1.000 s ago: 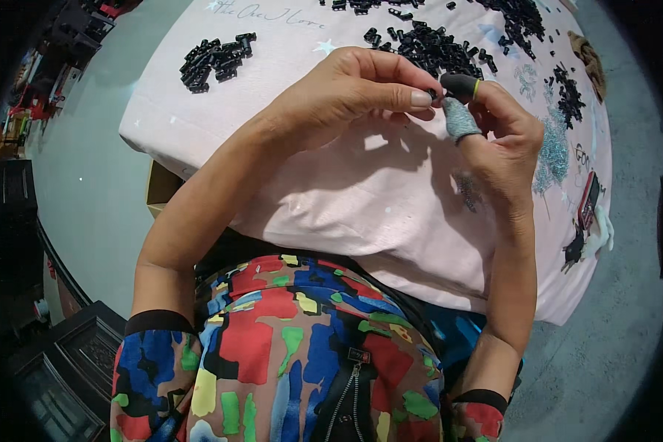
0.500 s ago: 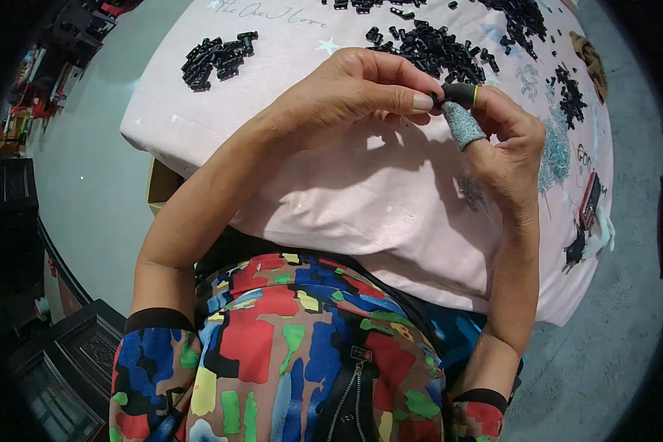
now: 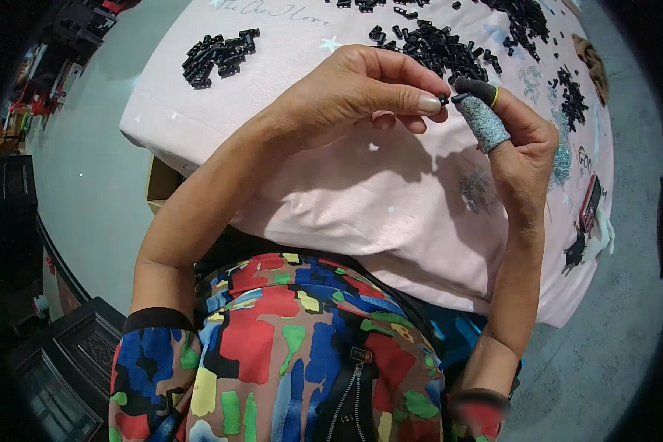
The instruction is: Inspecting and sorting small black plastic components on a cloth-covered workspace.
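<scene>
Between the thumb and index finger of my left hand (image 3: 353, 88) is a small black plastic part (image 3: 443, 99), gripped near its end. Facing it across a narrow gap, my right hand (image 3: 523, 144) pinches another small black piece (image 3: 460, 97), mostly hidden by the fingertips. A dark finger sleeve (image 3: 476, 90) covers the right index finger, and a grey speckled one (image 3: 483, 125) wraps the thumb. Both hands are raised over the pink cloth (image 3: 331, 195). Just beyond them lies a heap of black plastic parts (image 3: 446, 53).
A smaller group of black parts (image 3: 217, 59) lies at the left. More black pieces (image 3: 521, 22) spread at the far right, with thin ones (image 3: 569, 97) nearer. A red-edged device (image 3: 590, 203) and a brown cloth (image 3: 588, 65) sit along the right edge. A cardboard box (image 3: 162, 182) is below left.
My right hand has shifted right, away from the left one. A gap now shows between the fingertips, with a black piece visible on each side. The left hand has barely moved.
</scene>
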Action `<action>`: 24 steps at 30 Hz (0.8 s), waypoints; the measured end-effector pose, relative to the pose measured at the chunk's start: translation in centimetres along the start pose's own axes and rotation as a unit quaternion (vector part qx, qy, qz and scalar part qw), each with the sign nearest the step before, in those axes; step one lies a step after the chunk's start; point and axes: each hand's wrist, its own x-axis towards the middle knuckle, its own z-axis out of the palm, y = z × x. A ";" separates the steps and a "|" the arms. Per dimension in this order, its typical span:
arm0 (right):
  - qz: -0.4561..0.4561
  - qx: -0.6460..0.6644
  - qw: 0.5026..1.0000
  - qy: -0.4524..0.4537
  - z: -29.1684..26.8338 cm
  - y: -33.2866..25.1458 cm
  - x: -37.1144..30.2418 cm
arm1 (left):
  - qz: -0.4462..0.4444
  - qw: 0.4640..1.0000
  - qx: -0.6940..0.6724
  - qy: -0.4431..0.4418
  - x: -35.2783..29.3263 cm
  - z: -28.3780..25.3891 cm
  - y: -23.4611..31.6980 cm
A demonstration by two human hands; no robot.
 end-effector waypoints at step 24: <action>-0.059 -0.060 0.996 0.009 0.4 0.2 -0.2 | -0.004 0.998 0.054 0.026 -0.4 0.4 0.3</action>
